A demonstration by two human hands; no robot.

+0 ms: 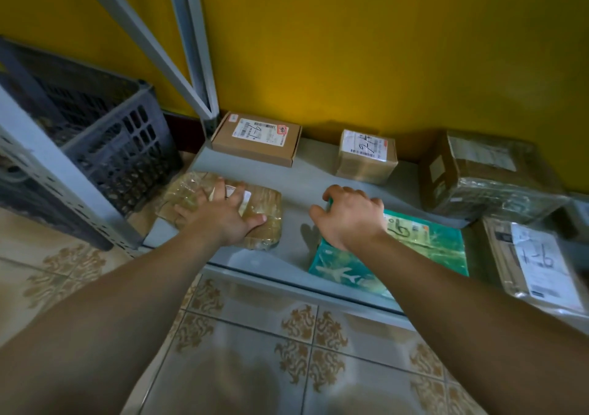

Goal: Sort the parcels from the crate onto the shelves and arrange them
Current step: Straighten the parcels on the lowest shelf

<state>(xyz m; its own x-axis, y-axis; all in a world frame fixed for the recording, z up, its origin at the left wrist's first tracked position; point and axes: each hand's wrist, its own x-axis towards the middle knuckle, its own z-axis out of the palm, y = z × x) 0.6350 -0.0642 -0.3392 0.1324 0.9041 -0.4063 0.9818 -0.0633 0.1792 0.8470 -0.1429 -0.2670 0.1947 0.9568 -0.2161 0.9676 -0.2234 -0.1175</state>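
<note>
Low at a bottom shelf (296, 185) against a yellow wall, a person arranges parcels with both arms stretched forward and down: at far left the dark crate (105, 146) stands on the tiled floor beside the rack's post, its contents too dim to make out; next to it the left hand (220, 213) lies flat on a taped parcel (267, 204) at the shelf's front left corner, fingers (220, 188) spread wide and palm down, apparently to steady it or slide it square to the edge; behind, a flat box (256, 138) and a small box (366, 156) sit apart along the wall, labels up, seemingly so the handwritten numbers can be read; at centre the right hand (350, 217), wrist bent and knuckles raised, curls its fingers (334, 191) over the far left corner of a teal parcel (430, 248) lying at the front edge, thumb at its side, a hold that looks set to drag or turn it into line; to the right a wrapped box (484, 178) stands at the back and a grey bag (538, 261) lies label-up at the front, just beside the teal parcel
</note>
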